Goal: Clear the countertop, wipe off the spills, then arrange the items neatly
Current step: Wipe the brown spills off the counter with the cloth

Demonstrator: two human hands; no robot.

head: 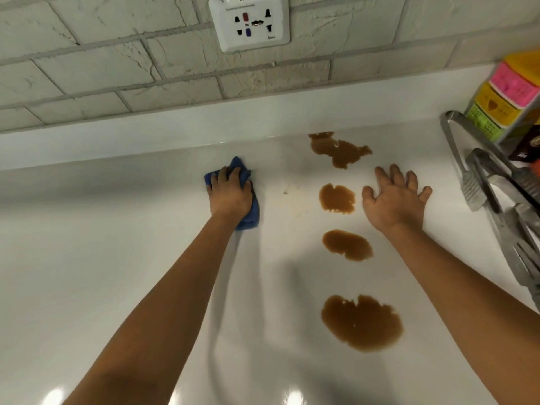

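I have the blue cloth [245, 197] bunched under my left hand [230, 194], fingers [233, 173] curled over its top edge and pressing it flat on the white surface [117, 244]. My right hand [394, 200] is empty, fingers spread wide and palm down, resting on or just above the surface; I cannot tell whether it touches.

What matters for the next stroke is where the brown spills lie from the cloth: all of them are off to the right of my left fingers, none under or left of them. They form a rough line running from the back wall toward me. The farthest spill [339, 150] sits ahead and right of the cloth; the round one [337, 198] is level with it, straight to the right, and nearest. Two more, a middle spill [347, 244] and the largest [362, 322], lie closer to my body.

My right hand is just beside that round spill, on its far side, but the cloth is in my left. I judge the next sweep should go rightward, then pull back along the line.
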